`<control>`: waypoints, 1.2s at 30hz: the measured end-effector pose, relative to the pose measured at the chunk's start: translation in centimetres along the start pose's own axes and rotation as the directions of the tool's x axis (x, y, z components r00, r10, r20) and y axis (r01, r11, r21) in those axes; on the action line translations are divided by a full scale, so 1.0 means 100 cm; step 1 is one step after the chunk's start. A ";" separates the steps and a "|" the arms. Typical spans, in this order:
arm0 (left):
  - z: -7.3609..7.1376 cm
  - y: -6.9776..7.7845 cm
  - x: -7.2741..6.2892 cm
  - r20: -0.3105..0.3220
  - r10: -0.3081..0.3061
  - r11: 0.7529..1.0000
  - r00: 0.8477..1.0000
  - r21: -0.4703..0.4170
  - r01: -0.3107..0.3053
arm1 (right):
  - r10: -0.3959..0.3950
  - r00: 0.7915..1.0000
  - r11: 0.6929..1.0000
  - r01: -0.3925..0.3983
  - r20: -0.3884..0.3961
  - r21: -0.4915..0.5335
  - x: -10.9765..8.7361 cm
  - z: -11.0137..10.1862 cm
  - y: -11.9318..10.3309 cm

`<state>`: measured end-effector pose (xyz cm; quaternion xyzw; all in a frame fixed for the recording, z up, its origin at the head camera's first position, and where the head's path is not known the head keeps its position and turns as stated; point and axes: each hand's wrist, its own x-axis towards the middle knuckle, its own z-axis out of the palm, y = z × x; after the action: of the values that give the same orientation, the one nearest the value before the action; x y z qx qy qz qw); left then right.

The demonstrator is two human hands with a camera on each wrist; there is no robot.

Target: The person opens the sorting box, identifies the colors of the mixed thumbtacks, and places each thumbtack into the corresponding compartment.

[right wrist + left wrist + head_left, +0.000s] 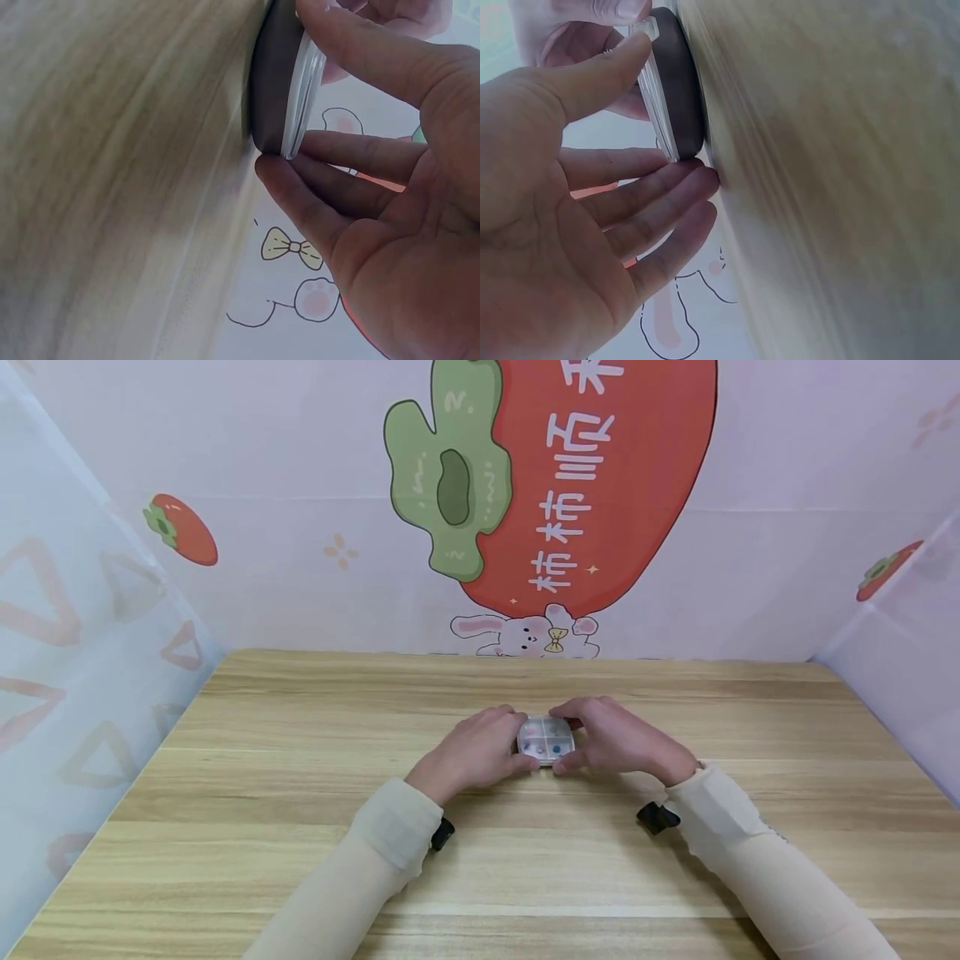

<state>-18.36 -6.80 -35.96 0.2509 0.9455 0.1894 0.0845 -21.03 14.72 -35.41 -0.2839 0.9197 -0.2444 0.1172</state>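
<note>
A small case [545,739] with a clear lid and several compartments lies toward the back of the table, tiny coloured pieces showing through the lid. From the side, its dark base [681,86] shows under the clear lid. My left hand [483,752] grips the left side, thumb at the near edge and fingers at the far one. On the opposite side my right hand [618,737] holds it likewise. In the right wrist view the right thumb [360,45] lies along the lid edge, with fingertips [274,169] at the other end of the dark base [274,82].
The wooden table [525,877] stretches round both arms. A printed cloth [300,593] with persimmon and rabbit drawings hangs behind it, and patterned sheets stand at both sides. Black pieces [658,817] show by the cuffs.
</note>
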 end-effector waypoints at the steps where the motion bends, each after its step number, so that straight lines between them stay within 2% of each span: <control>1: 0.000 0.000 0.000 0.000 -0.002 1.000 1.000 0.007 0.002 | 0.001 1.000 1.000 -0.001 -0.001 -0.001 0.000 0.000 0.000; 8: 0.002 0.001 0.001 0.000 -0.025 0.999 1.000 0.029 0.025 | 0.023 1.000 1.000 -0.023 -0.001 0.005 0.000 0.002 -0.003; 20: 0.003 0.002 0.002 -0.035 -0.041 0.998 0.999 -0.041 0.040 | 0.052 0.999 0.999 -0.052 -0.017 0.001 0.000 0.002 -0.005; 36: 0.003 0.003 0.004 -0.050 -0.050 0.996 0.997 -0.073 0.046 | 0.057 0.998 0.998 -0.057 -0.016 0.012 0.000 0.002 -0.008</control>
<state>-18.45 -6.26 -36.18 0.2198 0.9457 0.2277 0.0736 -20.62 14.04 -35.19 -0.2549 0.9270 -0.2484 0.1181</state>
